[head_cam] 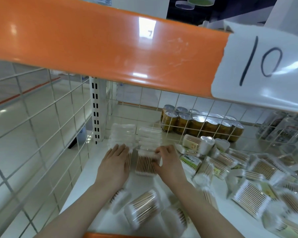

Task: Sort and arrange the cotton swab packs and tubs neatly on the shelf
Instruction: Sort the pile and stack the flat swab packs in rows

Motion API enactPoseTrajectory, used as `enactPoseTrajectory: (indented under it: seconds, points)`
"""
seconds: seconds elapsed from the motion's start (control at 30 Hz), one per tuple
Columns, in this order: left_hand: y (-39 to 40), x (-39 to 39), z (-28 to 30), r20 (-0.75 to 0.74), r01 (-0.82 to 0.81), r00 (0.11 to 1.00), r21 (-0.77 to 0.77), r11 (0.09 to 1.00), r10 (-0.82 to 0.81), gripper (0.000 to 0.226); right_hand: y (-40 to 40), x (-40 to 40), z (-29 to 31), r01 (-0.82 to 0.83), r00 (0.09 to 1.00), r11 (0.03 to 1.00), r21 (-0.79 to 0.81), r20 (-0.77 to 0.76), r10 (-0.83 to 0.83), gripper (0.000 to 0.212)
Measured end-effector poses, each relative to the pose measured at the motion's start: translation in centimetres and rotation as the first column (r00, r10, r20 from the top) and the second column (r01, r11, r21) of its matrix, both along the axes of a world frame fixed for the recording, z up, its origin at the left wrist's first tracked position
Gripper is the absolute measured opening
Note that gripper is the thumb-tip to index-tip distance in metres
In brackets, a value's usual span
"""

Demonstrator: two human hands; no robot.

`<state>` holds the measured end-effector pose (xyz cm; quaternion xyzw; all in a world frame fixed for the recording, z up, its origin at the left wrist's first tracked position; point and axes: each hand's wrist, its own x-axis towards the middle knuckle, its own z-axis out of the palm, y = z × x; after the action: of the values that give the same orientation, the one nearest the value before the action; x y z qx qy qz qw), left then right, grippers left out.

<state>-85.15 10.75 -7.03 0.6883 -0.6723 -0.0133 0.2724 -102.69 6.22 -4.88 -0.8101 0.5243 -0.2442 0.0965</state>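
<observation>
Two rows of flat cotton swab packs stand on the white shelf near its back left corner. My left hand lies flat with straight fingers against the front of the left row. My right hand grips the front pack of the right row, fingers curled over its right edge. Round swab tubs lie on their sides near the front edge between my forearms. Loose packs are scattered in a heap over the right half of the shelf.
A white wire grid walls the left side and back. Behind the back grid stand gold cans. The orange edge of the upper shelf hangs overhead with a white "10" label. A slotted upright stands in the corner.
</observation>
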Motion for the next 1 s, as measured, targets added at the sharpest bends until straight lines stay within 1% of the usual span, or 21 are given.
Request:
enactPoseTrajectory:
  seconds: [0.13, 0.23, 0.4, 0.47, 0.5, 0.57, 0.63, 0.7, 0.87, 1.0]
  points:
    - [0.2, 0.0, 0.1, -0.014, 0.017, 1.0, 0.02, 1.0, -0.016, 0.07, 0.1, 0.1, 0.0, 0.021, 0.999, 0.999, 0.031, 0.039, -0.022, 0.033]
    - [0.3, 0.0, 0.4, -0.041, 0.03, 0.999, 0.027, 0.999, -0.029, 0.07, 0.1, 0.1, 0.1, 0.016, 0.999, 0.999, 0.035, 0.043, -0.018, 0.032]
    - [0.5, 0.0, 0.8, -0.033, 0.027, 0.999, 0.015, 1.0, -0.026, 0.069, 0.2, 0.0, -0.2, 0.011, 0.999, 1.0, 0.019, 0.039, -0.012, 0.034]
    - [0.5, -0.1, 0.7, -0.033, 0.033, 0.999, 0.007, 0.999, -0.032, 0.072, 0.2, -0.1, -0.2, 0.016, 0.999, 1.0, 0.012, 0.035, -0.016, 0.036]
    - [0.6, -0.2, 0.7, -0.018, 0.042, 0.999, 0.008, 0.999, -0.042, 0.07, 0.2, -0.2, -0.2, 0.021, 0.999, 1.0, 0.01, 0.039, -0.022, 0.038]
    - [0.8, -0.6, 1.3, 0.011, 0.057, 0.998, 0.001, 0.998, -0.057, 0.057, 0.3, -0.4, -0.2, 0.028, 0.998, 1.0, 0.007, 0.052, -0.028, 0.041]
    - [1.1, -1.2, 2.0, 0.03, 0.058, 0.998, -0.053, 0.997, -0.056, 0.046, 0.4, -0.8, -0.1, 0.033, 0.998, 0.999, 0.01, 0.052, -0.033, 0.043]
    - [1.4, -2.0, 2.5, 0.035, 0.068, 0.997, -0.068, 0.995, -0.066, 0.042, 0.6, -1.4, 0.2, 0.047, 0.998, 0.999, 0.016, 0.033, -0.048, 0.043]
    - [1.7, -3.9, 2.7, -0.031, 0.12, 0.992, -0.046, 0.992, -0.121, 0.032, 1.1, -3.3, 0.7, 0.116, 0.993, 0.993, 0.01, -0.011, -0.116, 0.04]
    - [2.1, -5.5, 3.0, -0.021, 0.155, 0.988, -0.025, 0.988, -0.156, 0.035, 1.5, -5.4, 0.7, 0.161, 0.987, 0.987, 0.001, 0.016, -0.161, 0.035]
